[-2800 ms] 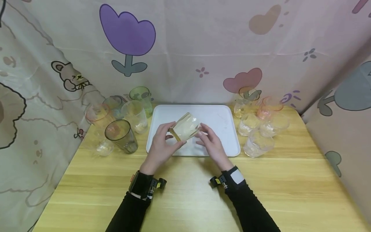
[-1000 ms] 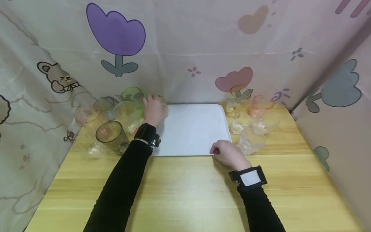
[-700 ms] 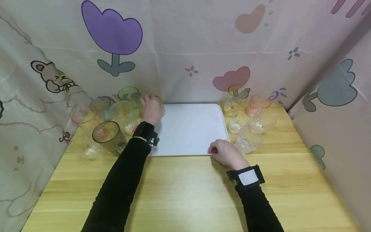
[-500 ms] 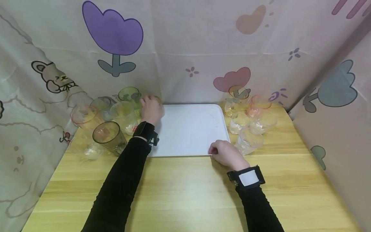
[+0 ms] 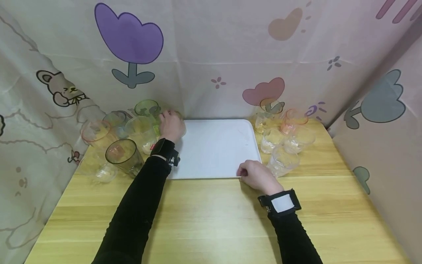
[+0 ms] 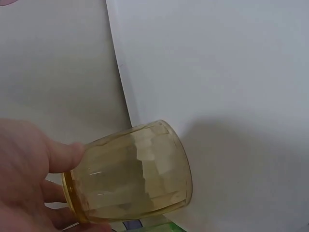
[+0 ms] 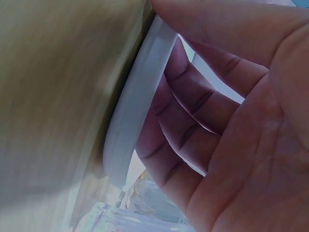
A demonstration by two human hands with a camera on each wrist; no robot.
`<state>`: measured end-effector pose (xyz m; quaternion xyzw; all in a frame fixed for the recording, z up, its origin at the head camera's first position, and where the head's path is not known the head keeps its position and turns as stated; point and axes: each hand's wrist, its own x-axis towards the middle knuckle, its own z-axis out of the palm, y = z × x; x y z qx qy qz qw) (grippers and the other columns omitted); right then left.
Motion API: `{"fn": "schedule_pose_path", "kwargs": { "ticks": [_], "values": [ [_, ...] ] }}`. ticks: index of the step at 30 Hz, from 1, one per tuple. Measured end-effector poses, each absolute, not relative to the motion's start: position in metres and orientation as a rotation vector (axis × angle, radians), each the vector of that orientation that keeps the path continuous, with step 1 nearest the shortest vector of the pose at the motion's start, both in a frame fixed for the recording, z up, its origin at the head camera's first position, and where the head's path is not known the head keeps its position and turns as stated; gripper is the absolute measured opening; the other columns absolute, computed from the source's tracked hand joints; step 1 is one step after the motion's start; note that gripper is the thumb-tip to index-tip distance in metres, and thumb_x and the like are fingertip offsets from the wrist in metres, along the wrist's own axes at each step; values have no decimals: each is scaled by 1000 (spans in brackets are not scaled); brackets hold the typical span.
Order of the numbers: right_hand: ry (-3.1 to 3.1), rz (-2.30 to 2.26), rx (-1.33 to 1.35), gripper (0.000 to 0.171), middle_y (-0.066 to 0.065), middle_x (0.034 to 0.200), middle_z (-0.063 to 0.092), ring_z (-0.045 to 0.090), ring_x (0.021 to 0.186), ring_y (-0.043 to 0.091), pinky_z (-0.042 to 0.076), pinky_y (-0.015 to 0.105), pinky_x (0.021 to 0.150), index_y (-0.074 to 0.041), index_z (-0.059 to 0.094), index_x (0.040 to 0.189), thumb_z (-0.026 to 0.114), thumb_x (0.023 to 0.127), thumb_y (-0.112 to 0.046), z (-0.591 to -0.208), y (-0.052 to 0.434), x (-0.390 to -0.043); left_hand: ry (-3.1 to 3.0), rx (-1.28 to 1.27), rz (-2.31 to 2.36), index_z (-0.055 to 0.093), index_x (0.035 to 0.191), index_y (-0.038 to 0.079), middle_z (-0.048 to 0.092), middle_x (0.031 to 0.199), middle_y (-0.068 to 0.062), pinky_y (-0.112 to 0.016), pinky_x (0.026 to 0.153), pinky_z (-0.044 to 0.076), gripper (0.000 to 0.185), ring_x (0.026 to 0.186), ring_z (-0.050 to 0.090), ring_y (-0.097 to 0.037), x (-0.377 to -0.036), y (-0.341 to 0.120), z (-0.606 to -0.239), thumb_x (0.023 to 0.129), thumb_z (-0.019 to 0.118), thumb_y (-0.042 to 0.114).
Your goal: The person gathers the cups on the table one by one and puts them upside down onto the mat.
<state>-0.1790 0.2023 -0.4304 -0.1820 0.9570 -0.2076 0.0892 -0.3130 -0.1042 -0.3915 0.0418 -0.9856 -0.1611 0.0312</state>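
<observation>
The yellow glass [image 6: 130, 171] sits at the far left corner of the white tray [image 5: 215, 146], beside the green cup [image 5: 147, 110]. The left hand [image 5: 171, 126] grips it, with the thumb [image 6: 65, 155] along its side and the other fingers curled beneath it. The right hand [image 5: 258, 176] rests at the tray's near right corner, its fingers [image 7: 193, 116] curled loosely against the rim. Clear glasses [image 5: 283, 148] stand on the desk [image 5: 214, 220] just right of the tray.
</observation>
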Motion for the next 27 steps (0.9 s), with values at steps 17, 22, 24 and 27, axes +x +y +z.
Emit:
{"fn": "schedule_pose_path", "kwargs": {
  "ticks": [17,22,24,27],
  "values": [
    [2857,-588,-514,12,-3,82,66,59,78,15,53,36,75,-14,75,86,76,84,-2,-429,200,-178,-2941,70,-660,27,155,-14,26,160,-35,-54,117,39,64,149,25,-48,-301,-95,-381,107,53,21],
    [2838,-607,-512,4,-3,84,68,61,79,15,55,38,76,-14,76,89,78,88,-11,-425,201,-178,-2852,23,-763,30,156,-10,28,161,-31,-52,116,41,70,148,29,-44,-285,-87,-376,104,62,24],
    [2845,-634,-505,4,-2,86,68,62,80,15,55,38,75,-12,76,93,78,89,-13,-423,202,-178,-2820,0,-785,33,155,-7,30,161,-28,-52,118,39,70,148,31,-42,-276,-85,-375,102,65,26],
    [2882,-697,-490,11,1,89,69,63,80,17,55,37,73,-9,76,100,77,91,-14,-419,205,-177,-2788,-42,-827,39,155,-3,34,160,-25,-52,114,43,68,146,35,-40,-262,-82,-375,100,66,29]
  ]
}}
